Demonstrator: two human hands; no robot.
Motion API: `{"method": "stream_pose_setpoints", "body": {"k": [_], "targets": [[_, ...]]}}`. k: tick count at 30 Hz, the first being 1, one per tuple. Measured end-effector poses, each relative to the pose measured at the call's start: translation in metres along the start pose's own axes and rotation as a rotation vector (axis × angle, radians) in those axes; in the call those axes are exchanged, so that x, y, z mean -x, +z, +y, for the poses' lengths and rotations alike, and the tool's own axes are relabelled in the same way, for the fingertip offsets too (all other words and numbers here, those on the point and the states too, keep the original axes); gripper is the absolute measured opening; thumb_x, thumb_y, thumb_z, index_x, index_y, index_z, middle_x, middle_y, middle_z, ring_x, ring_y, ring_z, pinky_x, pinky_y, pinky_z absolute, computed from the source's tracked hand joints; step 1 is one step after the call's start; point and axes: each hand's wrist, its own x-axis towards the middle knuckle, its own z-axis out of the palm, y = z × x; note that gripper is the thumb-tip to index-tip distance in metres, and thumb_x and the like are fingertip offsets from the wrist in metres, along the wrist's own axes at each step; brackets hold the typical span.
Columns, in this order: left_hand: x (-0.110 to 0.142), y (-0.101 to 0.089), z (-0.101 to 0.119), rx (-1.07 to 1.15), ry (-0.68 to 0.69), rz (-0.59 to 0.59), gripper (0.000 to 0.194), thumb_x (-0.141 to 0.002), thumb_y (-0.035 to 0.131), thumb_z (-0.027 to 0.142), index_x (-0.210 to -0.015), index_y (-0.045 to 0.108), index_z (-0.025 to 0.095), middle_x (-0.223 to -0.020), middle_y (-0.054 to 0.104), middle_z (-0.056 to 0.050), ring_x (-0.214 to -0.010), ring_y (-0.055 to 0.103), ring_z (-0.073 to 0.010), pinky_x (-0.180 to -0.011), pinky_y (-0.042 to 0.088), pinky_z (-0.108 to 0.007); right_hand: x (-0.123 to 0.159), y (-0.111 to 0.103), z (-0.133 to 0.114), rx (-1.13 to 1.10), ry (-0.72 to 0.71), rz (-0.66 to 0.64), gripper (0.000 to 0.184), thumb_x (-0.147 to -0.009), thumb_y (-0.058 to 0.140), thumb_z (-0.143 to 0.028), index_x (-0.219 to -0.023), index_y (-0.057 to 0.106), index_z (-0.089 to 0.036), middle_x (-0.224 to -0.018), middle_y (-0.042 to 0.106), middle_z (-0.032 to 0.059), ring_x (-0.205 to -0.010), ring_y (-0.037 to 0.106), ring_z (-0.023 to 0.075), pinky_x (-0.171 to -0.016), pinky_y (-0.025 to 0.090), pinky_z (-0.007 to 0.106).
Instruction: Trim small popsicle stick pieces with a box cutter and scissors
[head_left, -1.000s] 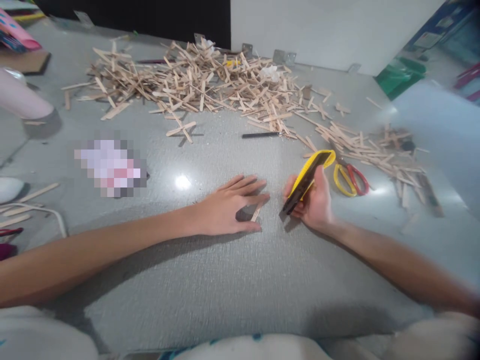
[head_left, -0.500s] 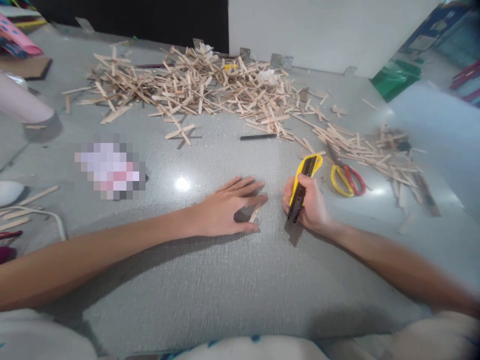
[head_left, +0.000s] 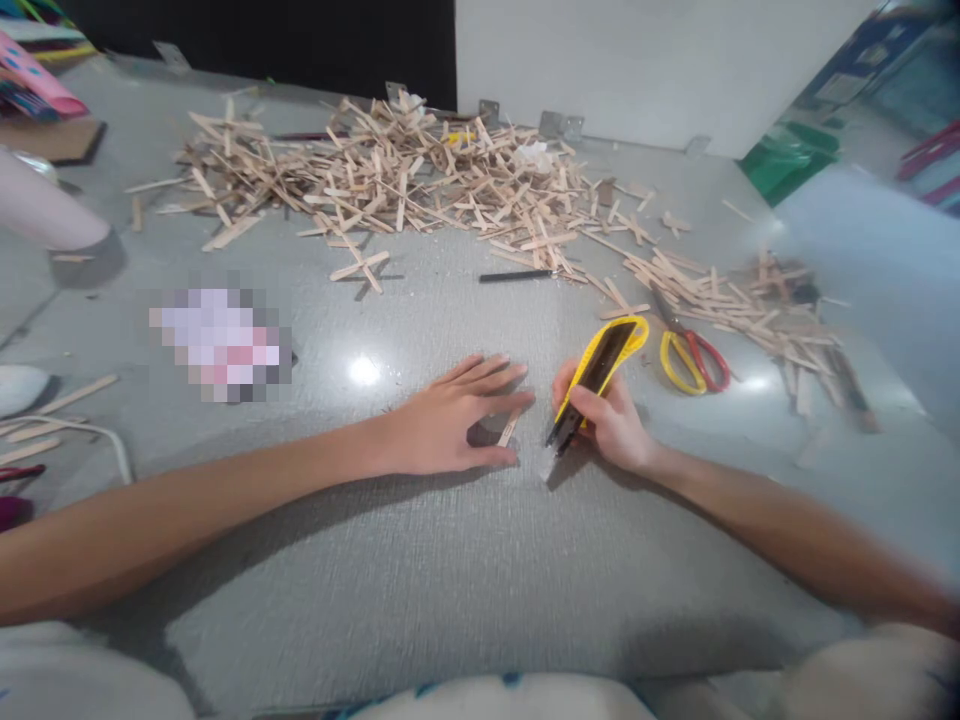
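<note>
My left hand [head_left: 457,415] lies on the grey table [head_left: 420,560] with its fingers stretched out, pinning a short wooden stick [head_left: 509,429] between thumb and forefinger. Just to its right, my right hand [head_left: 607,420] is wrapped round a yellow and black utility knife [head_left: 596,372]. The knife slants down to the left and a pale blade shows at its lower tip, close to the stick.
A wide heap of wooden sticks [head_left: 405,175] runs along the back of the table and trails off to the right. Red and yellow scissors [head_left: 690,350] lie right of the knife. A black pen [head_left: 516,275] lies mid-table. A pixelated patch [head_left: 219,340] sits left.
My right hand has carried the knife left and down toward the stick, and the blade now shows at its tip. My left hand has stayed in place on the stick.
</note>
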Motion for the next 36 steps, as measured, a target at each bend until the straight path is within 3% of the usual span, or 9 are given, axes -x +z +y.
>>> {"method": "stream_pose_setpoints", "body": {"k": [7,10,14,19,22,24,27,31,36], "targets": [[0.0,0.002,-0.001,0.042,0.006,0.026,0.082,-0.1,0.073,0.072,-0.169,0.055,0.031,-0.185,0.032,-0.01,-0.174,0.024,-0.0374,-0.144,0.017,-0.06,-0.001,0.003,-0.004,0.06,-0.079,-0.053,0.038,-0.093,0.088,-0.052,-0.086,0.066,-0.022,-0.061,0.054,-0.0078,-0.045,0.046,0.0075,-0.04,0.038,0.02],[-0.001,0.001,-0.003,0.081,-0.003,0.014,0.087,-0.098,0.075,0.073,-0.171,0.051,0.032,-0.186,0.031,-0.009,-0.174,0.023,-0.0385,-0.144,0.015,-0.061,0.0,0.002,-0.003,0.041,-0.055,-0.069,0.042,-0.1,0.078,-0.061,-0.091,0.067,-0.022,-0.059,0.053,-0.0081,-0.04,0.046,0.0071,-0.036,0.035,0.019],[-0.002,-0.003,-0.005,0.107,0.004,-0.03,0.096,-0.094,0.078,0.077,-0.174,0.047,0.035,-0.187,0.027,-0.008,-0.175,0.019,-0.039,-0.144,0.013,-0.063,0.003,0.001,0.002,0.04,-0.073,-0.105,0.049,-0.105,0.067,-0.071,-0.106,0.067,-0.022,-0.064,0.066,-0.0039,-0.038,0.053,0.0095,-0.032,0.035,0.021],[-0.003,-0.004,-0.007,0.112,0.002,-0.046,0.094,-0.093,0.079,0.076,-0.172,0.05,0.033,-0.188,0.024,-0.008,-0.176,0.018,-0.0371,-0.144,0.011,-0.06,0.012,-0.002,-0.005,0.418,-0.253,0.002,0.033,-0.092,0.093,-0.043,-0.097,0.065,-0.026,-0.075,0.07,-0.0045,-0.056,0.061,0.012,-0.051,0.051,0.025],[-0.003,-0.004,-0.007,0.146,-0.004,-0.045,0.094,-0.092,0.081,0.074,-0.172,0.05,0.034,-0.188,0.024,-0.007,-0.176,0.017,-0.038,-0.143,0.009,-0.06,0.016,-0.005,-0.014,0.652,-0.286,-0.082,0.014,-0.099,0.084,-0.033,-0.097,0.071,-0.027,-0.081,0.074,-0.0026,-0.066,0.066,0.0144,-0.064,0.055,0.028],[-0.002,-0.005,-0.007,0.154,-0.004,-0.052,0.093,-0.093,0.083,0.072,-0.172,0.05,0.035,-0.188,0.024,-0.006,-0.176,0.016,-0.0374,-0.143,0.009,-0.059,0.016,-0.006,-0.017,0.669,-0.284,-0.134,0.008,-0.102,0.081,-0.032,-0.099,0.075,-0.026,-0.084,0.077,-0.0012,-0.069,0.068,0.0146,-0.066,0.055,0.028],[-0.002,-0.006,-0.007,0.144,-0.006,-0.063,0.093,-0.094,0.08,0.073,-0.173,0.048,0.035,-0.189,0.022,-0.005,-0.177,0.014,-0.0359,-0.143,0.007,-0.059,0.013,-0.004,-0.01,0.491,-0.251,-0.09,0.019,-0.103,0.079,-0.04,-0.096,0.074,-0.024,-0.075,0.073,-0.0016,-0.059,0.064,0.0125,-0.056,0.052,0.025],[-0.003,-0.007,-0.006,0.132,-0.004,-0.071,0.094,-0.095,0.077,0.076,-0.173,0.048,0.032,-0.189,0.021,-0.006,-0.177,0.014,-0.0358,-0.144,0.007,-0.057,0.01,0.0,0.0,0.194,-0.093,0.006,0.042,-0.105,0.072,-0.06,-0.087,0.068,-0.023,-0.054,0.056,-0.0069,-0.037,0.046,0.0091,-0.034,0.033,0.022],[-0.003,-0.008,-0.005,0.117,-0.011,-0.074,0.095,-0.093,0.08,0.075,-0.172,0.05,0.032,-0.188,0.022,-0.007,-0.176,0.016,-0.0362,-0.144,0.008,-0.058,0.011,0.002,-0.004,0.156,-0.03,0.031,0.059,-0.1,0.068,-0.076,-0.081,0.07,-0.02,-0.049,0.053,-0.0054,-0.033,0.046,0.0091,-0.03,0.027,0.02]]}}
